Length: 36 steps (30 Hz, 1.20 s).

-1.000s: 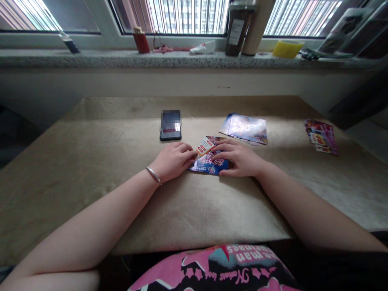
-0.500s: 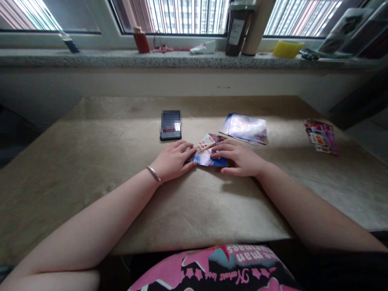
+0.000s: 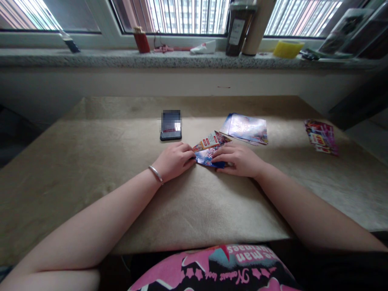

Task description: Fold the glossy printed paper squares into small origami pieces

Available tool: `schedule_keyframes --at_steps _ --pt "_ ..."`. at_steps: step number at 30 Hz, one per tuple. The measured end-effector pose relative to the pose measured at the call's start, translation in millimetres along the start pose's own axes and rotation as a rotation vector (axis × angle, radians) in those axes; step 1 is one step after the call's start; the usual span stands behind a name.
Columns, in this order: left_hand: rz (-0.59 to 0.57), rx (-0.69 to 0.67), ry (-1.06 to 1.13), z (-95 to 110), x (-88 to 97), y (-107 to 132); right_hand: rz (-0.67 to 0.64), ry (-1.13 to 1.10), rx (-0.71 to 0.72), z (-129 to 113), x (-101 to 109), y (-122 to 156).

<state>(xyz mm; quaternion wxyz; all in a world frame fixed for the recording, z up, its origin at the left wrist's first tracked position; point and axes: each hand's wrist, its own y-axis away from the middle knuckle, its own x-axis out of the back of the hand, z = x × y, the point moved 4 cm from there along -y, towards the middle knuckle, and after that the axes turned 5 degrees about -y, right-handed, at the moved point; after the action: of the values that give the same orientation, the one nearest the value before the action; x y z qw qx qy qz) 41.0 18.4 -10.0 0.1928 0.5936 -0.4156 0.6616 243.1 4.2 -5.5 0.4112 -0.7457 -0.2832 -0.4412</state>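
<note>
A printed paper sheet (image 3: 207, 155), glossy blue on one face and orange, white and red on the other, lies folded on the table between my hands. My left hand (image 3: 177, 160), a silver bangle at its wrist, pinches the sheet's left end. At the other end my right hand (image 3: 239, 159) grips it, fingers on top and thumb at the near edge. The sheet's far right corner sticks up past my right fingers. Both ends are partly hidden under my fingers.
A phone (image 3: 171, 126) lies behind my left hand. Several blue printed sheets (image 3: 247, 127) are stacked behind my right hand, and pink-red folded papers (image 3: 321, 136) lie far right. On the granite sill (image 3: 106, 60) stand a dark jar (image 3: 238, 30) and a yellow tape roll (image 3: 287, 49).
The sheet has turned and its fold has shifted, so a longer orange-white strip shows and the blue part is narrower. My right thumb has drawn in toward the sheet's near edge.
</note>
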Motion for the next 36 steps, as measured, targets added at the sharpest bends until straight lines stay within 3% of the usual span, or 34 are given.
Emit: schedule_keyframes --at_steps 11,19,22,36 --pt "-0.01 -0.125 0.076 8.7 0.0 -0.7 -0.003 -0.113 -0.132 12.9 5.4 7.5" --pt "-0.03 -0.178 0.084 13.8 2.3 0.8 0.009 -0.246 -0.62 34.8 9.4 18.5" --pt "-0.036 -0.186 0.052 13.8 2.0 1.9 0.032 -0.278 -0.713 39.2 6.4 20.7" --pt "-0.002 -0.237 -0.009 19.6 1.1 0.8 0.076 -0.007 -0.793 40.3 -0.8 10.4"
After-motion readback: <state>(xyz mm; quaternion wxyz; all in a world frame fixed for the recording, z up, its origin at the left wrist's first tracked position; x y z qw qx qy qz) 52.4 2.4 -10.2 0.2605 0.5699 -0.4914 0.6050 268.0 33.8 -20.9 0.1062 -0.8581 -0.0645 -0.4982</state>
